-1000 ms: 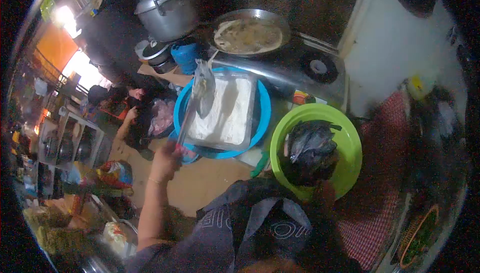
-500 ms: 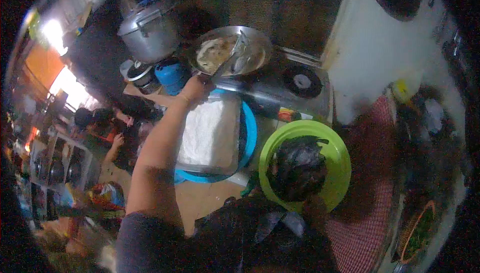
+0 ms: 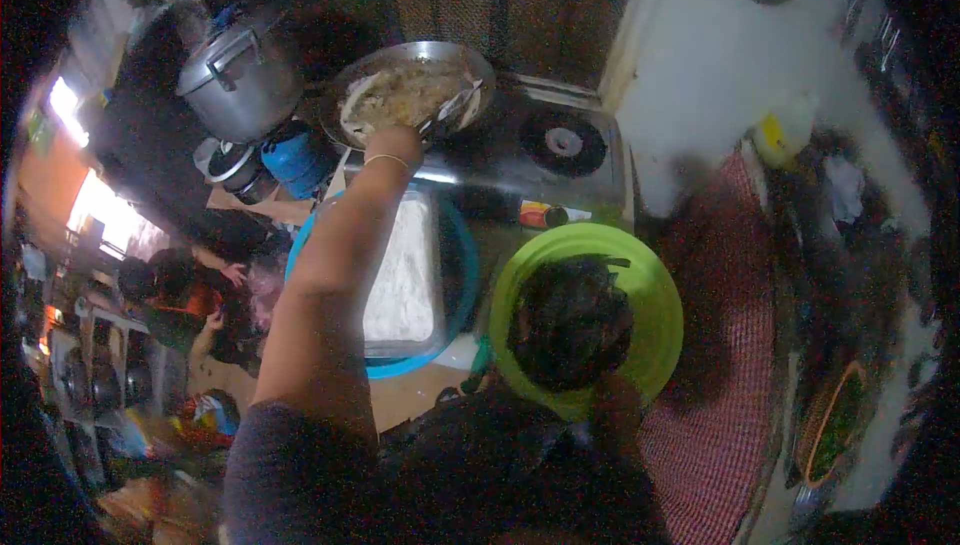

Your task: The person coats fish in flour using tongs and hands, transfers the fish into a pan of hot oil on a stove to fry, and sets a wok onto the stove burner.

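Note:
My left hand (image 3: 396, 145) is closed round the handle of a metal utensil (image 3: 458, 108), whose head rests in the wide pan (image 3: 436, 50) at its right side. Pale food (image 3: 400, 95) in bubbling-looking liquid fills the pan on the stove. Beneath my left forearm lies a rectangular tray of white powder (image 3: 405, 275), set over a blue basin (image 3: 460, 265). At the lower right a green basin (image 3: 655, 310) holds a dark plastic bag (image 3: 570, 320). My right hand (image 3: 615, 400) is in deep shadow at that basin's near rim, its fingers not distinguishable.
A lidded silver pot (image 3: 240, 85) stands left of the pan, with a blue container (image 3: 292, 160) below it. The second burner (image 3: 562, 142) is on the right. Another person (image 3: 185, 295) is at the left. A red checkered cloth (image 3: 720, 375) hangs at the right.
From above the powder tray, my left hand has moved forward to the pan with the utensil, whose head has gone into the pan. The view has shifted, too.

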A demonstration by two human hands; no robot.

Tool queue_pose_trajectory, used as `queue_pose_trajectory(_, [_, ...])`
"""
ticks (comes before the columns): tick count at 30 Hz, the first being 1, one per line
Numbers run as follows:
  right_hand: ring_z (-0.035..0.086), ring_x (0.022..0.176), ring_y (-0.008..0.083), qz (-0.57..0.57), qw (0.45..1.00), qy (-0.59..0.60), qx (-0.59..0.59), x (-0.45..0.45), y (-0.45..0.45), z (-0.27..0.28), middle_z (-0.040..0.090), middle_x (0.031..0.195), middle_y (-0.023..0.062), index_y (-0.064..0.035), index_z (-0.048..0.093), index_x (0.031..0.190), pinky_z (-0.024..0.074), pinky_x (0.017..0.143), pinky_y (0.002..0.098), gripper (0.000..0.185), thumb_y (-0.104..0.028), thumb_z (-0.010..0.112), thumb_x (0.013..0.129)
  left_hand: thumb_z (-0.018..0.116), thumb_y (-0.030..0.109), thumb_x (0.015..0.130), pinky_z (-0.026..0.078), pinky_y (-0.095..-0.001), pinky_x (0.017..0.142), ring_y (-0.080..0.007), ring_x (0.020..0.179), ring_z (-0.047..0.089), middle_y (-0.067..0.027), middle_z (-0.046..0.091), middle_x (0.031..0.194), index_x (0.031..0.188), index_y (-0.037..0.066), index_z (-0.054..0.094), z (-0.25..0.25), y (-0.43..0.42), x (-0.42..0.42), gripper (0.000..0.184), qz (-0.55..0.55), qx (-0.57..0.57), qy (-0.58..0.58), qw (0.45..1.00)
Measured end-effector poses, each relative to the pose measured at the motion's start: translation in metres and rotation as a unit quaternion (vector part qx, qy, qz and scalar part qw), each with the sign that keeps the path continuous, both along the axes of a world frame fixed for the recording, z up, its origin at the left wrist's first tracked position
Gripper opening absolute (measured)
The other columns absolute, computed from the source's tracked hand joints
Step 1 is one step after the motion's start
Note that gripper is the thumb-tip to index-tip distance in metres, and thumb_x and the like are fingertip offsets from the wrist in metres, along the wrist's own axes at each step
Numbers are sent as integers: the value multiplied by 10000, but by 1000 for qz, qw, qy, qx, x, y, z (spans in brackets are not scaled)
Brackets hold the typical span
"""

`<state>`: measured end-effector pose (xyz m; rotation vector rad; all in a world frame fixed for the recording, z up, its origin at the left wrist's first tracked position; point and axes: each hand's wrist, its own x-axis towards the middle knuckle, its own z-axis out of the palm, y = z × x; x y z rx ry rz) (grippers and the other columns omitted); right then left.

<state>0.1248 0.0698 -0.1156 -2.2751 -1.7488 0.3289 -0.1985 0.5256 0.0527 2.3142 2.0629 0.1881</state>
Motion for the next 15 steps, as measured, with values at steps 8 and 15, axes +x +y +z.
queue_pose_trajectory(8, [632, 854, 395, -19, 991, -42, -124, -11, 10, 32, 661, 906, 182, -70, 686, 920, 507, 740, 506, 212, -219, 577, 817, 526, 149, 851, 519, -443, 901, -371, 1036, 652, -234, 674, 1071, 1015, 31, 715, -15, 28, -3, 276, -62, 18, -26, 998])
queue_pose_trajectory(15, [626, 849, 388, 54, 994, 54, 75, -3, -2, 28, 658, 914, 168, -68, 680, 917, 511, 745, 494, 195, -145, 637, 742, 539, 159, 851, 522, -443, 895, -368, 1041, 651, -216, 669, 1107, 1026, 46, 716, 2, 24, -18, 274, -57, -27, 39, 997])
